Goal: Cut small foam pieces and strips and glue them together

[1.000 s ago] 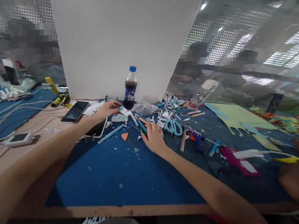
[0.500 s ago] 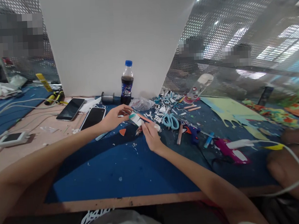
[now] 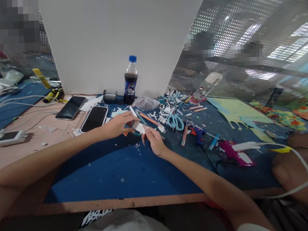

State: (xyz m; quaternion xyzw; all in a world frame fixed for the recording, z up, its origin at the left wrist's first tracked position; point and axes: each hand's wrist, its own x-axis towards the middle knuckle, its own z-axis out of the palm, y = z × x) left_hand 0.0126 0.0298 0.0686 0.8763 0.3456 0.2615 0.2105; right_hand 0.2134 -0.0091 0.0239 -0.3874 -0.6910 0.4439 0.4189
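Both my hands meet over the blue table mat, around a small white piece [image 3: 138,127] that looks like folded paper or card. My left hand [image 3: 120,124] pinches its left end between thumb and fingers. The right end is gripped by the fingertips of my right hand [image 3: 155,141]. Just behind the hands lie an orange stick [image 3: 151,119] and other thin strips. An orange scrap is partly hidden under my left hand. Light blue scissors [image 3: 175,122] rest to the right of my right hand.
A cola bottle [image 3: 130,80] and a wire spool [image 3: 110,96] stand at the back by a white board. Two phones [image 3: 95,118] lie left. Paper scraps [image 3: 172,102], a blue glue gun [image 3: 199,135] and a magenta device [image 3: 236,153] are right, near another person's arm [image 3: 294,172].
My left hand has come slightly lower, and the white piece is tilted differently between my fingers. The teal bit seen at my left fingertips is now mostly out of sight. The view has shifted slightly.
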